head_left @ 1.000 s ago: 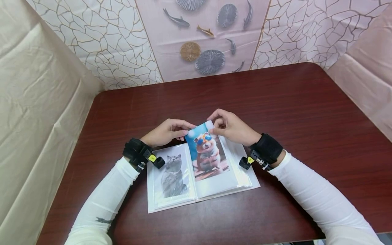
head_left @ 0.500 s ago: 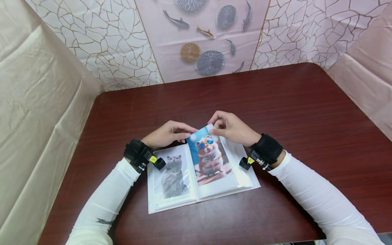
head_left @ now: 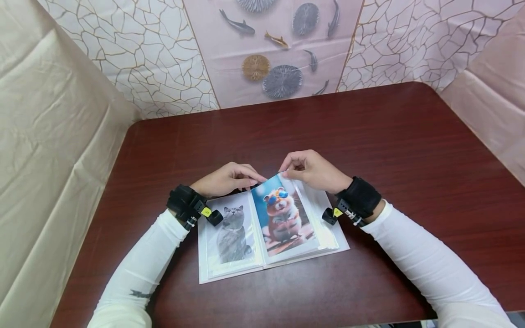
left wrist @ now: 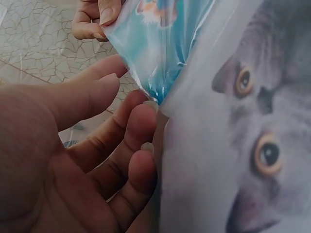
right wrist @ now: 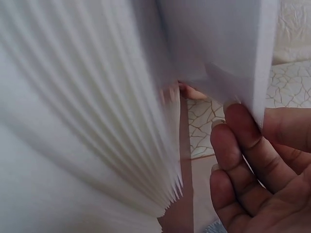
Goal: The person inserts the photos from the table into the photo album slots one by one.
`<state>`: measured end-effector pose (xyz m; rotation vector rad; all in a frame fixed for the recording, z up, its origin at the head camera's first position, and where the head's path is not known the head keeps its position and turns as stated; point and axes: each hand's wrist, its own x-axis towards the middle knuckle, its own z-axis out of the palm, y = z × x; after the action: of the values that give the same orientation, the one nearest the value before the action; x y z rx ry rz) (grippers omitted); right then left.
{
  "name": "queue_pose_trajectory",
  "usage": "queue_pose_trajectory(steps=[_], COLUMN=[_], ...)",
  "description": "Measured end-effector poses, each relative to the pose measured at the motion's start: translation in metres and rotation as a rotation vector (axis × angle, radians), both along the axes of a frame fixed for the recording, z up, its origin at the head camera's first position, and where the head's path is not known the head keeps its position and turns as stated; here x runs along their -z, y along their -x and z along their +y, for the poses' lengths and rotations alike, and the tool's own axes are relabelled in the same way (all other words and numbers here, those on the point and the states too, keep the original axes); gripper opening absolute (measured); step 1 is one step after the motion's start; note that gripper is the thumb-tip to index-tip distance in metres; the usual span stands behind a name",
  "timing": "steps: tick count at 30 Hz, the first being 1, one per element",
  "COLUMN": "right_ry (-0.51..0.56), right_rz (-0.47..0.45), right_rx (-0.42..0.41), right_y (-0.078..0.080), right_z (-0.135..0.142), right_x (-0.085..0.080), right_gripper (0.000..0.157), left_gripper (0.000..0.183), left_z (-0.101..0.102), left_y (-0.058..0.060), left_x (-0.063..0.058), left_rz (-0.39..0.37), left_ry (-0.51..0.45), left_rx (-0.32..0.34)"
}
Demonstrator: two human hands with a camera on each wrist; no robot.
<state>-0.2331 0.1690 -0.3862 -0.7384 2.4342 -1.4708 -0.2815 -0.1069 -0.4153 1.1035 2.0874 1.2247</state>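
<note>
A photo album (head_left: 203,255) lies open on the dark red-brown table. Its left page shows a grey cat photo (head_left: 233,241) in a clear sleeve. On the right page is a hamster photo (head_left: 283,218) with blue sunglasses, mostly inside its sleeve. My right hand (head_left: 317,171) pinches the top right corner of the hamster photo between thumb and fingers; whether the sleeve is gripped too, I cannot tell. The fingers of my left hand (head_left: 225,178) touch the sleeve's top left corner, thumb apart from it in the left wrist view. Album pages (right wrist: 107,97) fan out in the right wrist view.
The table (head_left: 393,150) extends around the album on all sides. Patterned cloth (head_left: 143,54) hangs behind its far edge, with plain beige cloth (head_left: 53,150) at the left. Each wrist wears a black band with a small camera (head_left: 215,217).
The hamster photo has slid down toward the bottom of the right page. My right hand has lowered with it, while the left has shifted slightly right and down along the top edge.
</note>
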Motion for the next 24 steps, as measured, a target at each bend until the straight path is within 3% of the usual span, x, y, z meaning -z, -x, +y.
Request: queue_pose_trajectory(steps=[11,18,24], right_ry=[-0.024,-0.046,-0.047], right_rz=[0.009,-0.007,-0.03], right_rx=[-0.021,-0.002,0.007], right_y=[0.0,0.0,0.0], right_z=[0.001,0.002,0.002], right_x=[-0.002,-0.002,0.0], right_gripper=[0.009,0.008,0.01], left_gripper=[0.027,0.031,0.028], left_z=[-0.001,-0.012,-0.032], left_y=[0.0,0.002,-0.007], left_x=[0.0,-0.015,-0.023], left_rz=[0.012,0.112,0.185], left_ry=[0.012,0.072,0.174], left_rx=[-0.002,-0.154,-0.235])
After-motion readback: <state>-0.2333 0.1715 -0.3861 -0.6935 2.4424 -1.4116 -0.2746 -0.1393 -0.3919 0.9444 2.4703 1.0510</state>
